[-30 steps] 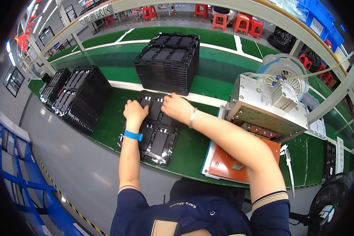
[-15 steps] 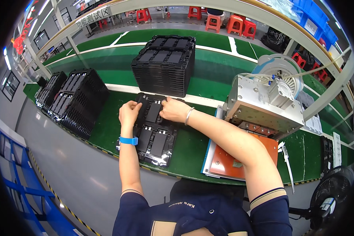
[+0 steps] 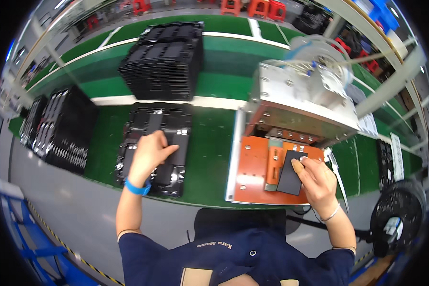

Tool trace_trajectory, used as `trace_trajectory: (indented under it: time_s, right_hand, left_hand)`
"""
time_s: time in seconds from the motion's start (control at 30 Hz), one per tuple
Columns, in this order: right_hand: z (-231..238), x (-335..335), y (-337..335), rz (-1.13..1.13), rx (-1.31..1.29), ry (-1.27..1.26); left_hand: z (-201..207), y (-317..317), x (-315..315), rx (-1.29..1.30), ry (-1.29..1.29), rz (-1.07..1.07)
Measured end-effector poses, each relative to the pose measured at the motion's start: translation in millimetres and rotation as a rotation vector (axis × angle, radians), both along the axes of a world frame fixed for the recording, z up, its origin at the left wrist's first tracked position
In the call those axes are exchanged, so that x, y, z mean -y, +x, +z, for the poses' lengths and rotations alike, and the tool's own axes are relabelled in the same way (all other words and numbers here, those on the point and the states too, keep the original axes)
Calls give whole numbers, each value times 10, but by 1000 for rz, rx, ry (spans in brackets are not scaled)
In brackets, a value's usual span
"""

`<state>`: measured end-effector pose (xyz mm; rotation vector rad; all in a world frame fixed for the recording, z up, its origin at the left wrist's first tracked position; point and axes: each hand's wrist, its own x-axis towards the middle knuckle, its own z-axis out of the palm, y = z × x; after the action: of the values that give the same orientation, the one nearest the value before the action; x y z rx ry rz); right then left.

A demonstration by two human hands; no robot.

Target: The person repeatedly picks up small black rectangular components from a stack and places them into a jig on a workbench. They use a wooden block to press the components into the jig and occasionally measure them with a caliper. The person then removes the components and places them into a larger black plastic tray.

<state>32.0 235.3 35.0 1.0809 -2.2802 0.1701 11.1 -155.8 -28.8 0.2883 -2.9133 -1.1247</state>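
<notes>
My right hand point(image 3: 319, 183) pinches the upper end of a flat dark rectangular piece with a small pale end point(image 3: 289, 178). That piece is tilted over an orange block point(image 3: 272, 167) on the orange base plate point(image 3: 249, 178) of a metal press. Over a black moulded tray point(image 3: 186, 113) at the left is my left hand point(image 3: 150, 155), thumb apart from the forefinger and nothing visible between them. Its other fingers are partly hidden. Similar dark pieces, one of them point(image 3: 155, 121) above that hand, lie in the tray's pockets.
The press's metal housing point(image 3: 295, 102) rises behind the orange plate. A tall stack of black trays point(image 3: 162, 71) stands behind the open tray, more stacked trays point(image 3: 69, 128) at the left. A caliper point(image 3: 337, 176) lies right of the plate; a black fan point(image 3: 398, 214) stands beyond.
My right hand has left the tray and moved right to the orange plate, now with a dark piece in it. My left hand remains at the tray, lower over it. The view has shifted.
</notes>
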Motion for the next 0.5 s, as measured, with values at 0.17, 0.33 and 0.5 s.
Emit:
trace_trajectory:
  time_s: [0.17,0.33,0.5]
  right_hand:
    - [-222,-35,230,-212,309,-165]
    - [-174,-63,-33,-104,404,-240]
    - [-246,-11,-162,-123,411,-244]
  left_hand:
    - [606,71,-696,-304,-79,-255]
    - [550,188,-1431,-623,-91,-1093]
    - [307,122,-1624,-436,-124,-1306]
